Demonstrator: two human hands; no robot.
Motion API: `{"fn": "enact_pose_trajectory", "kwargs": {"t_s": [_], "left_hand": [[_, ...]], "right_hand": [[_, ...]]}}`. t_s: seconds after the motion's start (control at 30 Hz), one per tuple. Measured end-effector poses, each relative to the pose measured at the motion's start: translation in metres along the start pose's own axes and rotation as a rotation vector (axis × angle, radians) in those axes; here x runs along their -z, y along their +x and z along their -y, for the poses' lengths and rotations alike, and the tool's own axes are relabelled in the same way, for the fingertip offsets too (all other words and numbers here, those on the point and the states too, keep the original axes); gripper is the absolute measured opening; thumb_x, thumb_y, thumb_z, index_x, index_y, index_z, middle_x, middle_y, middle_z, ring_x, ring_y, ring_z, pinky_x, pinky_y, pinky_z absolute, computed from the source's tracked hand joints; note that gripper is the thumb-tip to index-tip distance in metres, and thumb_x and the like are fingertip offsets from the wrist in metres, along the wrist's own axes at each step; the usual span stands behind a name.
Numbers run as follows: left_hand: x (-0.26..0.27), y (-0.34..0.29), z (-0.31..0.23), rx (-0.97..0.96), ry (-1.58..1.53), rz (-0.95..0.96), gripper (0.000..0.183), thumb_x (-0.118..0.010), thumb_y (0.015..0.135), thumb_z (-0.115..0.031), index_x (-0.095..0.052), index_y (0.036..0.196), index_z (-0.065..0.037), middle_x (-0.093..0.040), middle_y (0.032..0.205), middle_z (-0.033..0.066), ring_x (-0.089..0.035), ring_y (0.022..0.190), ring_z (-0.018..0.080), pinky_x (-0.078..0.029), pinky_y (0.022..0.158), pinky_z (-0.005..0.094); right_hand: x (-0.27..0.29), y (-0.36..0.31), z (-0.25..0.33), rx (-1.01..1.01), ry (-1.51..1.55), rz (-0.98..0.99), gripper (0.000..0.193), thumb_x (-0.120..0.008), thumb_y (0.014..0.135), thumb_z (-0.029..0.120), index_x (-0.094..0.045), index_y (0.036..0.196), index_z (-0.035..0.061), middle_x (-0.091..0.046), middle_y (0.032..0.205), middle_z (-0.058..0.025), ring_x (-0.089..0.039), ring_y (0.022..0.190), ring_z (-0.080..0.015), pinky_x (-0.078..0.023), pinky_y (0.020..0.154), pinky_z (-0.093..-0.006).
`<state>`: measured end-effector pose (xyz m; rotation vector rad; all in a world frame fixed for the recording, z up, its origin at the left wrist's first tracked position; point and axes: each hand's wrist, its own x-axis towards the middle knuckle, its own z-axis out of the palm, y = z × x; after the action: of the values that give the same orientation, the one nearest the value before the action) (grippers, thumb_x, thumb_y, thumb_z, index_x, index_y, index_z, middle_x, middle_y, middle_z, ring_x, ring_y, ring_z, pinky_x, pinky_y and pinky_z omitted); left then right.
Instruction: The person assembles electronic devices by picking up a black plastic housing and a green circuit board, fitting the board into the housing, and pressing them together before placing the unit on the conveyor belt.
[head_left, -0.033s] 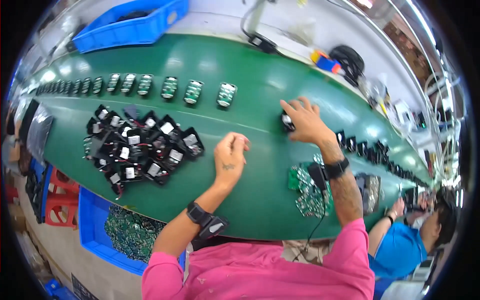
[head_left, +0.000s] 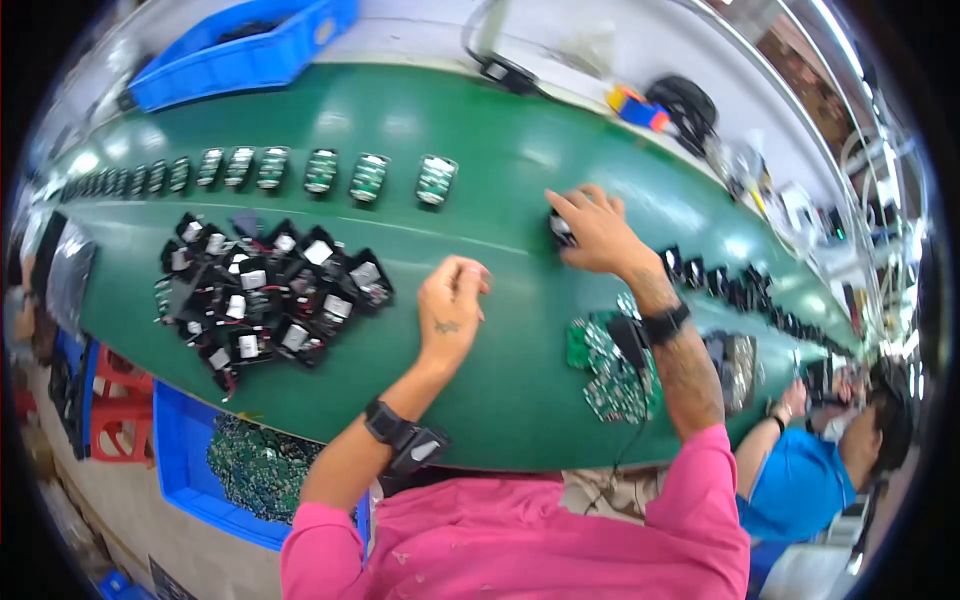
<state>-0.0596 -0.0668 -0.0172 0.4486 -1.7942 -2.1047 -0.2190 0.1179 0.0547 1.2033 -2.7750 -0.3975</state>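
Observation:
My left hand (head_left: 452, 308) hovers over the middle of the green table with its fingers curled together. Whatever they may hold is hidden. Farther right, my right hand (head_left: 598, 232) has its fingers round a small black case (head_left: 561, 232), whose near side they partly cover. A pile of black cases (head_left: 265, 290) with white-labelled parts and thin wires lies left of my left hand. Beyond it, a row of black cases fitted with green circuit boards (head_left: 437, 180) runs off to the left. Loose green circuit boards (head_left: 612, 375) lie near my right forearm.
A blue bin (head_left: 235, 60) stands at the table's back left. Below the front edge, another blue bin (head_left: 180, 455) holds many circuit boards. Black cases (head_left: 715, 280) line the right side. A coiled black cable (head_left: 685, 112) lies at the back. A person in blue (head_left: 800, 485) works at right.
The whole view has shifted slightly, so things appear a little farther left. Both hands keep nearly the same pose, the right one still at the black case.

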Motion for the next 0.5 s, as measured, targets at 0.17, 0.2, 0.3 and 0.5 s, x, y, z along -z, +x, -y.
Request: {"fn": "enact_pose_trajectory", "kwargs": {"t_s": [0.17,0.2,0.3,0.5], "left_hand": [[-0.008,-0.010,-0.010,0.067,0.058,0.195,0.054,-0.072,0.088,-0.011,-0.048,0.136,-0.001,-0.061,0.115,0.0157,-0.065,0.072,0.0134,-0.055,0.056,0.0275],[-0.011,-0.013,-0.011,0.002,-0.006,0.224,0.069,-0.073,0.086,-0.008,-0.039,0.145,-0.004,-0.056,0.124,0.0169,-0.066,0.076,0.0153,-0.056,0.059,0.0286],[-0.011,-0.013,-0.006,-0.003,-0.180,0.399,0.091,-0.075,0.082,-0.002,-0.025,0.157,-0.010,-0.046,0.137,0.0180,-0.067,0.082,0.0188,-0.058,0.062,0.0300],[-0.002,-0.014,-0.014,0.256,-0.282,0.526,0.089,-0.069,0.077,0.004,-0.027,0.154,-0.012,-0.050,0.126,0.0161,-0.066,0.082,0.0193,-0.058,0.062,0.0289]], "right_hand": [[0.003,-0.004,0.015,0.086,0.412,-0.054,0.086,-0.080,0.069,0.022,-0.043,0.144,0.0017,-0.059,0.128,-0.0166,-0.049,0.122,-0.0367,-0.041,0.104,-0.0476],[0.013,-0.012,0.023,0.123,0.556,-0.074,0.089,-0.082,0.069,0.022,-0.041,0.145,0.0006,-0.059,0.129,-0.0171,-0.049,0.122,-0.0368,-0.040,0.105,-0.0479],[0.030,-0.041,0.046,0.274,0.783,-0.076,0.087,-0.083,0.074,0.018,-0.038,0.148,0.0037,-0.054,0.136,-0.0183,-0.048,0.125,-0.0382,-0.041,0.108,-0.0457],[0.027,-0.097,0.010,0.082,0.668,0.012,0.067,-0.083,0.075,0.018,-0.054,0.134,0.0064,-0.058,0.124,-0.0177,-0.053,0.119,-0.0380,-0.045,0.102,-0.0452]]}}
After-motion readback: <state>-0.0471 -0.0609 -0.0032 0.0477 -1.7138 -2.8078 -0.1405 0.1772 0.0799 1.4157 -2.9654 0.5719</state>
